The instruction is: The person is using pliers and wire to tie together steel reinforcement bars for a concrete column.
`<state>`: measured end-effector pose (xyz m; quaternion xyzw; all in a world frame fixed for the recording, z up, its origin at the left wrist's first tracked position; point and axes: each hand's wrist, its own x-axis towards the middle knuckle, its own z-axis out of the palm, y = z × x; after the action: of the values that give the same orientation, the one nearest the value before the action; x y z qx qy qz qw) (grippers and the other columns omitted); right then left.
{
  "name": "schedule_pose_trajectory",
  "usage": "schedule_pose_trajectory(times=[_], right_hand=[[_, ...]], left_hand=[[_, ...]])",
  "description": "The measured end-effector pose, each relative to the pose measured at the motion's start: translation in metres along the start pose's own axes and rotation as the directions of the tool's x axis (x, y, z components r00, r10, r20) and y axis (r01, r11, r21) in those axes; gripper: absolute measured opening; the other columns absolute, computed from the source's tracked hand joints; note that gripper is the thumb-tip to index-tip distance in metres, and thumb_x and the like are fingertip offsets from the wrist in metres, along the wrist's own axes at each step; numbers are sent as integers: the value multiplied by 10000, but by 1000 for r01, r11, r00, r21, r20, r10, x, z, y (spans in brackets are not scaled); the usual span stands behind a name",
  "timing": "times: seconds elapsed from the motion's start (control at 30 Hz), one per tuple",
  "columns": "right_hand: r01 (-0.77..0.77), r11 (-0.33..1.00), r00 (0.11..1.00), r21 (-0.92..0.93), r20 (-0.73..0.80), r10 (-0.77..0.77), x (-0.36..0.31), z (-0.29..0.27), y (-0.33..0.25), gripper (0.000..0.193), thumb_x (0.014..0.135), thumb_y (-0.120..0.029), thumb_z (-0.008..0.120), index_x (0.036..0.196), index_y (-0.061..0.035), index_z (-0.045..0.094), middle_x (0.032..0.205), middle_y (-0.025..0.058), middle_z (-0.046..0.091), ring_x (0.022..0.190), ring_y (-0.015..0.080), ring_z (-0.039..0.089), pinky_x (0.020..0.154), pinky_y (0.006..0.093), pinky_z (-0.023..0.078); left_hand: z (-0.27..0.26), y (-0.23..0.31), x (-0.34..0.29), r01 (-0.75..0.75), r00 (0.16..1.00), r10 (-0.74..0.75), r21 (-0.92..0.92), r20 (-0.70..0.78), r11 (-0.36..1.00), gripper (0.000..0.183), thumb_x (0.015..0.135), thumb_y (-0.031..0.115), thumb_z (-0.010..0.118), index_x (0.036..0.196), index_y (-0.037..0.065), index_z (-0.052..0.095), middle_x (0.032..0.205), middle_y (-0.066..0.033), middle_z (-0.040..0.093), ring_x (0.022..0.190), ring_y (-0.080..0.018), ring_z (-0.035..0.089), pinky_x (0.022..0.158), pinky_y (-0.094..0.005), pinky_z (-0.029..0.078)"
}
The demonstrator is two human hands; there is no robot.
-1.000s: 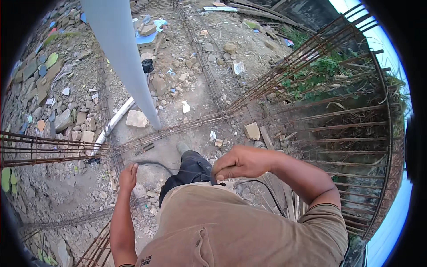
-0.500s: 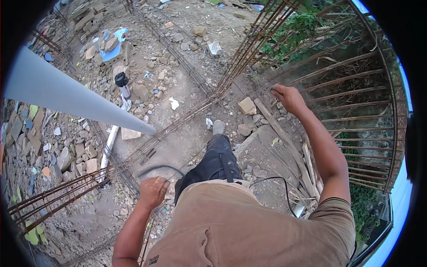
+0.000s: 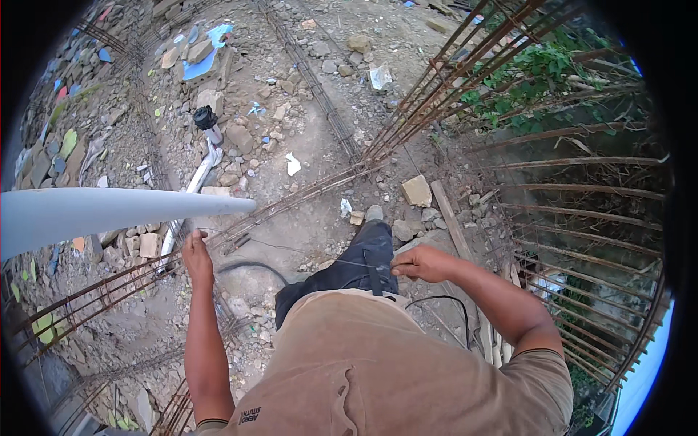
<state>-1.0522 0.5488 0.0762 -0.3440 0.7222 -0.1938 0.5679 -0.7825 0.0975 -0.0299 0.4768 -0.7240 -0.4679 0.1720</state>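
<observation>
A thin wire (image 3: 294,251) stretches between my two hands, crossing in front of my dark trousers. My left hand (image 3: 196,259) pinches one end, close to the tied rebar (image 3: 280,202) and just below the thick grey pipe (image 3: 131,214). At the other end my right hand (image 3: 423,263) has its fingers closed on the wire, beside my leg. The rebar bundle runs diagonally between the left hand and an upright column of rusty bars (image 3: 443,80). What the left fingertips do with the wire's end is too small to make out.
A white pipe (image 3: 198,176) with a black cap lies among rubble at the left. Wooden planks (image 3: 452,218) and a tan block (image 3: 416,191) are at my right. A row of rusty bars (image 3: 582,190) rises along the right side. A black hose (image 3: 254,265) curves near my leg.
My right hand has come down and left to beside my leg. My left hand has moved left and forward. The wire between them now shows clearly, and the view has turned slightly.
</observation>
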Motion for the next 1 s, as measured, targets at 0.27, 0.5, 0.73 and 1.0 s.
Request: schedule_pose_trajectory(times=[0.27,0.5,0.73,1.0], right_hand=[[-73,964,997,255,7,73,23,-74,154,250,968,-267,594,1114,-83,682,861,91,677,793,198,635,746,354,496],[55,940,996,-337,-46,-75,32,-161,117,248,943,-315,573,1014,-105,684,918,171,681,894,401,635,762,478,496],[270,918,951,-292,232,-206,111,-3,31,249,938,-313,565,980,-82,649,879,206,675,871,407,644,748,524,493],[95,987,993,-132,-52,-102,151,13,50,229,947,-264,540,1070,-121,670,968,158,683,935,386,643,793,493,498]], left_hand=[[90,87,-56,168,985,-132,-479,108,862,352,1019,353,500,997,37,655,809,-76,663,790,-228,641,656,-358,520],[97,68,-154,-225,705,-264,560,659,797,354,943,408,573,1159,156,697,1011,-131,718,1026,-357,612,939,-470,460],[149,-9,-125,-414,641,-208,561,739,717,548,831,324,572,1325,86,586,1400,-205,535,1298,-327,506,1135,-499,278],[213,13,-80,-295,443,93,47,892,954,383,952,342,544,1159,40,657,949,-188,697,880,-351,672,785,-433,509]])
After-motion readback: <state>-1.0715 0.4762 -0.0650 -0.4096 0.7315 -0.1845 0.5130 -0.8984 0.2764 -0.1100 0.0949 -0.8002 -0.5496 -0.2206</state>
